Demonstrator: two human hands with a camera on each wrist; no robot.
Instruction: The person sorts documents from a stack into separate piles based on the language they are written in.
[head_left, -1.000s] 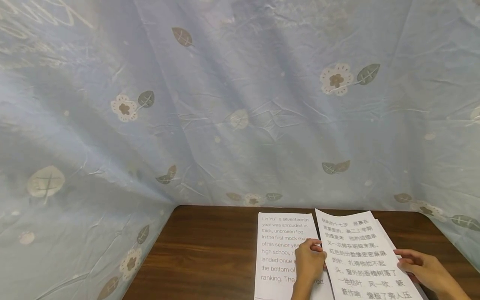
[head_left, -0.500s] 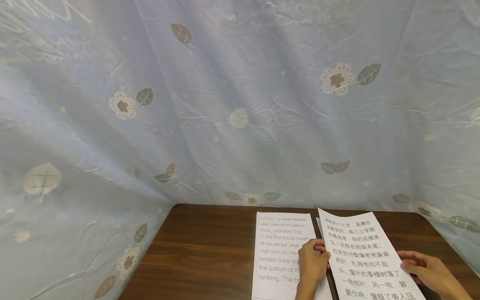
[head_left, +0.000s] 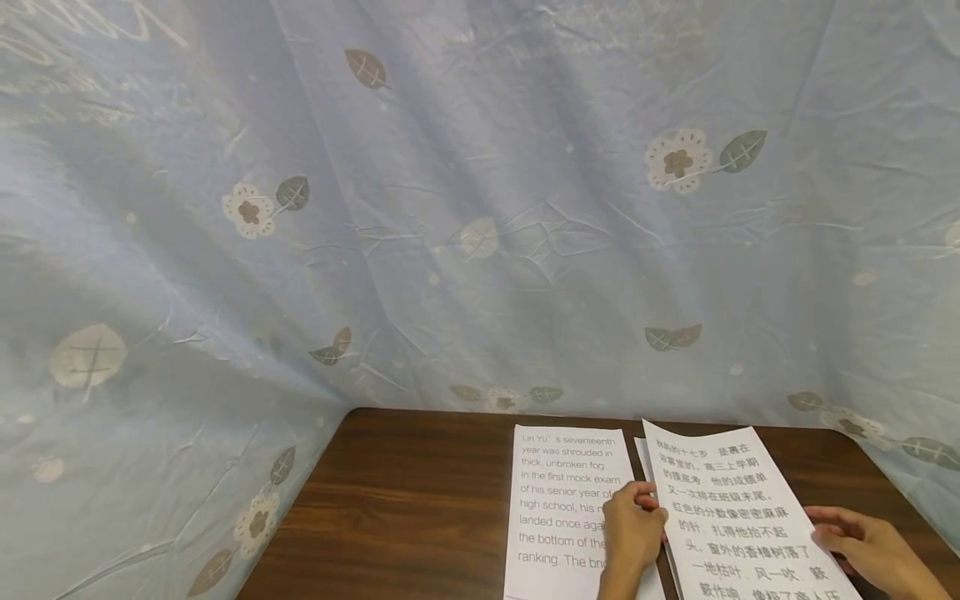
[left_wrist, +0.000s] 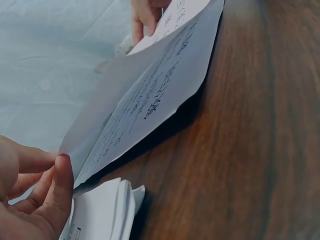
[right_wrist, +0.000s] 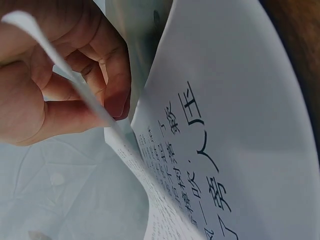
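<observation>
A printed sheet of paper (head_left: 727, 508) with Chinese characters is raised at the right of the table, its top edge curved. My left hand (head_left: 632, 527) pinches its left edge between thumb and fingertips. Its right edge is pinched by my right hand (head_left: 870, 546), whose thumb and index finger (right_wrist: 117, 100) meet at the paper in the right wrist view. Beneath lies another sheet with Chinese print (right_wrist: 260, 135), mostly hidden in the head view. Left of these, a stack of papers (head_left: 558, 500) with English print lies flat, partly covered by my left hand and forearm.
The dark brown wooden table (head_left: 405, 500) extends to the left of the papers. A pale blue cloth (head_left: 480, 275) with flowers and leaves hangs behind the table and along its sides.
Both hands have shifted slightly right, carrying the raised sheet. The sheet underneath, which stuck out on the right a second ago, now shows along the left edge.
</observation>
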